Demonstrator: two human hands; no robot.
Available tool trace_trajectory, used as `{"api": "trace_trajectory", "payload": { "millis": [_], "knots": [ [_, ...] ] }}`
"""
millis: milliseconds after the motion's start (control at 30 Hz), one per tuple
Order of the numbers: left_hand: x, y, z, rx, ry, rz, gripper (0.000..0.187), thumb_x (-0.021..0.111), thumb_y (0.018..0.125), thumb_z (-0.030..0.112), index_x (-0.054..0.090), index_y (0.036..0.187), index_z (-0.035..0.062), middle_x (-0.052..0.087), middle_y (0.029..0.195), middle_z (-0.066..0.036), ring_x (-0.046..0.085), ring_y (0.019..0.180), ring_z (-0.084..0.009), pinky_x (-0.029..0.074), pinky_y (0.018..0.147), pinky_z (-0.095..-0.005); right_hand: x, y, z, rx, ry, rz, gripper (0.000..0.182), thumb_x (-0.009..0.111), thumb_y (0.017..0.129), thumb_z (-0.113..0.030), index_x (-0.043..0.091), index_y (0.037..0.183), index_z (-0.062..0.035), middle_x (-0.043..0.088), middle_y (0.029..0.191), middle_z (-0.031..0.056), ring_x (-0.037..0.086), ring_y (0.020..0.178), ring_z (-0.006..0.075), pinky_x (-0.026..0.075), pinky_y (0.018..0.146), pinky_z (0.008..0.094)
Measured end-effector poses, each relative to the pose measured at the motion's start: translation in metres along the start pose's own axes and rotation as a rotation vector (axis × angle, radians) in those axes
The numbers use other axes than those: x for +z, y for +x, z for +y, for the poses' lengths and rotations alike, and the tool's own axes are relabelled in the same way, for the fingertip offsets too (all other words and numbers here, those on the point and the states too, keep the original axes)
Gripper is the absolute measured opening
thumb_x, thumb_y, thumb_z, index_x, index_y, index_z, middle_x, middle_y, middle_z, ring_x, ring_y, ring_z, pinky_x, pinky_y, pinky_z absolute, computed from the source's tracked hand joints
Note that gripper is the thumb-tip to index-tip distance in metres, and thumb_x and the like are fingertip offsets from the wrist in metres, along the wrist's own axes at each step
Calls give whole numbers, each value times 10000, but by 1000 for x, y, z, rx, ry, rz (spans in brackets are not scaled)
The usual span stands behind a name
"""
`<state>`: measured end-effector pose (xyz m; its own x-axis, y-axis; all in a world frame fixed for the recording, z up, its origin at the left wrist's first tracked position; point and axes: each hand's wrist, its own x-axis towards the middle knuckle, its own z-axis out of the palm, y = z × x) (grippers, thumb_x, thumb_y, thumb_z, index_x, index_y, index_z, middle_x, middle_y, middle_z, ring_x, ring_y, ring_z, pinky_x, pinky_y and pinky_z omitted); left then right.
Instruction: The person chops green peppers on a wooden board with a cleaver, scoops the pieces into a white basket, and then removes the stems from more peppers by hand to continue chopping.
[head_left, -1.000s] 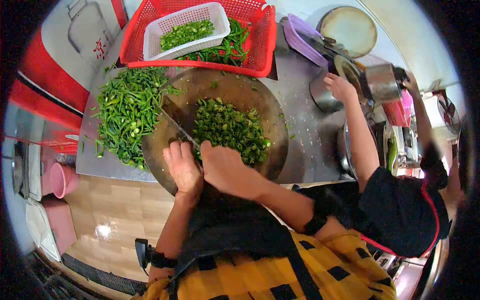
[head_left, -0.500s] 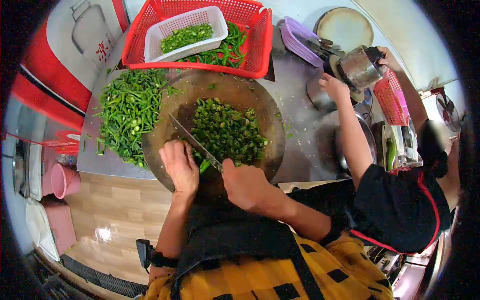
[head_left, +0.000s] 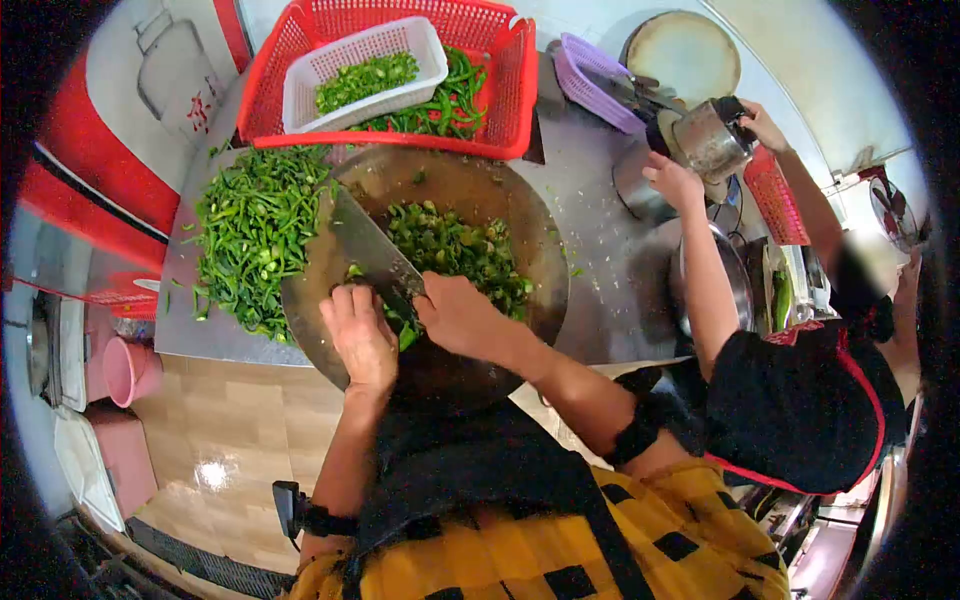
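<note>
My right hand [head_left: 468, 318] is wrapped round the handle of a cleaver [head_left: 372, 243]. Its broad blade leans over the round wooden chopping board [head_left: 545, 255], flat side showing, beside my left fingers. My left hand [head_left: 360, 338] is curled down on green chili peppers [head_left: 408, 335] at the near side of the board; most of what lies under the fingers is hidden. Chopped green chilies [head_left: 465, 260] are heaped on the board, right of the blade and partly behind it. A large pile of longer green chilies [head_left: 255, 235] lies against the board's left edge.
Behind the board stands a red basket [head_left: 515, 90] with a white basket [head_left: 432, 65] of chopped chilies inside. At right, a co-worker's hands [head_left: 680, 185] hold a metal pot [head_left: 712, 140] above another metal container [head_left: 632, 180]. A purple basket [head_left: 585, 85] leans near the wall.
The cleaver has tipped, so its flat side now shows instead of a thin edge. My right hand has shifted left and up slightly; my left hand stays nearly in place.
</note>
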<state>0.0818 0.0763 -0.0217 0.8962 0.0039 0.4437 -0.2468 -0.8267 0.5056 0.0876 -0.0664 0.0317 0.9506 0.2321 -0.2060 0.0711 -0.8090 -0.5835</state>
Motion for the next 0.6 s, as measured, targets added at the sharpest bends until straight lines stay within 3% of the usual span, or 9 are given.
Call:
{"api": "trace_trajectory", "payload": {
  "millis": [33, 67, 300, 367, 400, 500, 600],
  "knots": [
    [1, -1, -1, 1, -13, 19, 144, 570, 771, -38, 541, 900, 21, 512, 927, -153, 463, 860, -355, 399, 744, -435, 0, 1, 4, -76, 3, 14, 231, 486, 853, -170, 518, 895, 54, 613, 782, 282, 613, 742, 451, 487, 665, 530],
    [-1, -3, -2, -1, -25, 26, 139, 573, 775, -35, 544, 898, 24, 516, 916, -149, 469, 857, -353, 401, 746, -432, 5, -2, 8, 50, 136, 77, 255, 476, 877, -198, 511, 895, 53, 600, 785, 293, 586, 743, 479, 466, 681, 547],
    [-12, 19, -13, -25, -160, 30, 158, 576, 748, -57, 579, 880, 30, 541, 917, -120, 494, 861, -332, 407, 767, -417, -19, -44, 37, 158, 336, 167, 260, 487, 893, -228, 511, 929, 28, 596, 802, 279, 571, 742, 485, 448, 652, 540],
    [-13, 35, -18, 204, -171, -24, 246, 579, 701, -77, 611, 913, 43, 555, 954, -106, 497, 882, -324, 412, 774, -404, -18, -53, 40, 233, 404, 156, 259, 489, 891, -222, 525, 974, 20, 596, 804, 275, 576, 764, 475, 443, 663, 534],
    [-10, 41, -23, 237, -157, -101, 337, 582, 661, -88, 630, 957, 65, 565, 983, -96, 500, 908, -318, 419, 786, -394, -18, -55, 37, 259, 439, 149, 260, 490, 889, -219, 530, 989, 18, 596, 804, 274, 578, 773, 472, 441, 668, 533],
    [-1, 55, -41, 363, -80, -249, 344, 586, 647, -90, 632, 946, 73, 566, 979, -89, 501, 925, -316, 426, 790, -392, -22, -62, 27, 389, 552, 100, 269, 492, 882, -205, 546, 1050, -2, 598, 809, 269, 582, 822, 458, 437, 708, 527],
    [-4, 62, -54, 308, -103, -327, 261, 637, 657, -53, 613, 892, 59, 565, 941, -102, 506, 922, -322, 430, 797, -402, -12, -66, 41, 280, 504, 172, 256, 492, 879, -201, 546, 1012, 10, 601, 825, 274, 582, 812, 465, 445, 701, 522]
  ]
}}
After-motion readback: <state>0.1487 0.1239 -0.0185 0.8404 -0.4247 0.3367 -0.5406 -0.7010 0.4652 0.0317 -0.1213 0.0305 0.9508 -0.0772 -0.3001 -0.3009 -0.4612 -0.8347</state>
